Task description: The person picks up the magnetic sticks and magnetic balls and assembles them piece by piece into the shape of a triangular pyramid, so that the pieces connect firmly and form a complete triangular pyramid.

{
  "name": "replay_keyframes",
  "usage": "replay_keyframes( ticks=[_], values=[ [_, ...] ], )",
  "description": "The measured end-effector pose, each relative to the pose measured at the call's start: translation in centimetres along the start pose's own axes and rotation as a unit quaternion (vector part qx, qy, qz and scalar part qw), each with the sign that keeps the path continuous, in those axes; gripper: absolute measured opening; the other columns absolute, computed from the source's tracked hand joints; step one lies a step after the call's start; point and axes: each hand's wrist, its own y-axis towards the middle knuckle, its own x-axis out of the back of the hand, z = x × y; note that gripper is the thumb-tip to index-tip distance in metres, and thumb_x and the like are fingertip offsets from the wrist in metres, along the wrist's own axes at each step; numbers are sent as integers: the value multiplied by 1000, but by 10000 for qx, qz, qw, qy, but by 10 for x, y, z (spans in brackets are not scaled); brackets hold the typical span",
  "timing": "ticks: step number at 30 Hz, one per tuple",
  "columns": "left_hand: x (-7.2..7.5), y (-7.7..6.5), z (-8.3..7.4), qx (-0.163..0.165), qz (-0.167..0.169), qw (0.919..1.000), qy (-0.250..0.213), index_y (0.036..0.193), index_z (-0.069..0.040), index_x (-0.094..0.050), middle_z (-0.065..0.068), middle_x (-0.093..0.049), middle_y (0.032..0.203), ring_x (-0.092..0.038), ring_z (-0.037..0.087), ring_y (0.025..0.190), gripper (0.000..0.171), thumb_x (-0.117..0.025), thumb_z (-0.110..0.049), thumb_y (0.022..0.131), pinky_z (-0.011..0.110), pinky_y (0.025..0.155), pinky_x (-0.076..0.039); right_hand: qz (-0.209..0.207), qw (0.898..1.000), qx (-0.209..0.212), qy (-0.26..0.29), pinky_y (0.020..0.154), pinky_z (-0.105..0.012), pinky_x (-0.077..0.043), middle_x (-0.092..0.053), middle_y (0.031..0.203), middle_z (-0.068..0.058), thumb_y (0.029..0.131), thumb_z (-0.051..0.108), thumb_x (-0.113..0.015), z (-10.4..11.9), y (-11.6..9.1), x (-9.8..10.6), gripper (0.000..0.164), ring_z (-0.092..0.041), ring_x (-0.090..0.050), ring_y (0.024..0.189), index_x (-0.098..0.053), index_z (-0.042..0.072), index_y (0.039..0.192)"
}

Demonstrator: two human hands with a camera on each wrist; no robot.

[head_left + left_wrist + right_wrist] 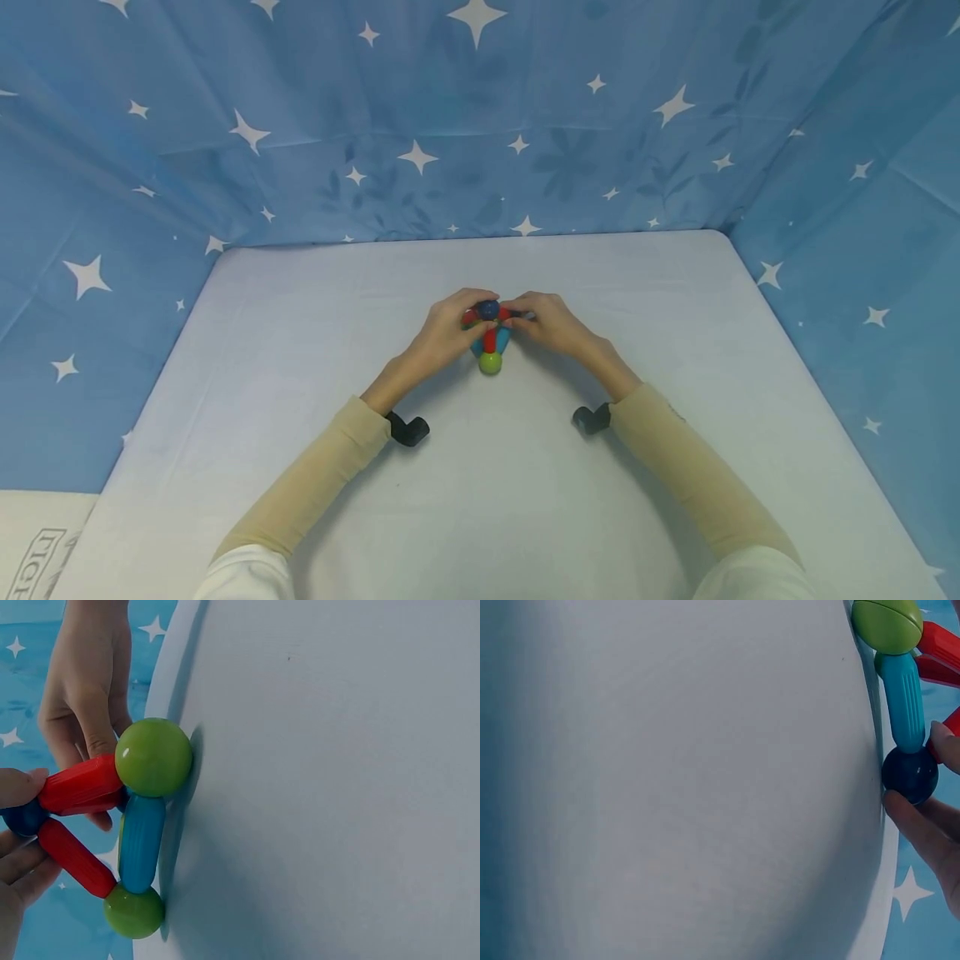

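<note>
Between the hands, on the white table, stands a pyramid of magnetic rods and balls. Red rods (76, 857) slope from a dark blue top ball (488, 310) to its base, where blue rods (141, 844) join green balls (154, 757) and a dark blue ball (910, 775). My left hand (448, 331) holds the top ball, thumb on one side and fingers on the other. With thumb and fingers, my right hand (553, 325) pinches the lower dark blue corner, the thumb by the red rod's end. Part of the far side is hidden by the hands.
The pyramid stands toward the far part of the white table (495, 500). Blue star-patterned curtains (465, 192) hang behind the table and along both sides. Black wrist devices (408, 430) jut inward from both sleeves. A printed pale item (41, 542) lies at the lower left.
</note>
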Motion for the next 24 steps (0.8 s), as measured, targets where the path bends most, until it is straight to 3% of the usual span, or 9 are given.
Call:
replay_keyframes(
  ticks=[15, 24],
  values=[
    [7, 10, 19, 174, 2, 9998, 77, 134, -3, -63, 15, -68, 131, -65, 27, 124, 43, -75, -6, 93, 42, 105, -53, 39, 9997, -152, -160, 91, -45, -59, -73, 117, -20, 97, 10, -71, -3, 18, -2, 38, -35, -69, 110, -67, 1, 134],
    [7, 23, 24, 332, 26, 9994, 48, 135, -5, -64, 13, -67, 133, -63, 26, 125, 42, -74, -8, 94, 42, 107, -51, -85, 9996, -278, -70, 95, -47, -58, -73, 121, -21, 97, 7, -71, -14, 28, 2, 36, -36, -68, 115, -68, 2, 132]
  ],
)
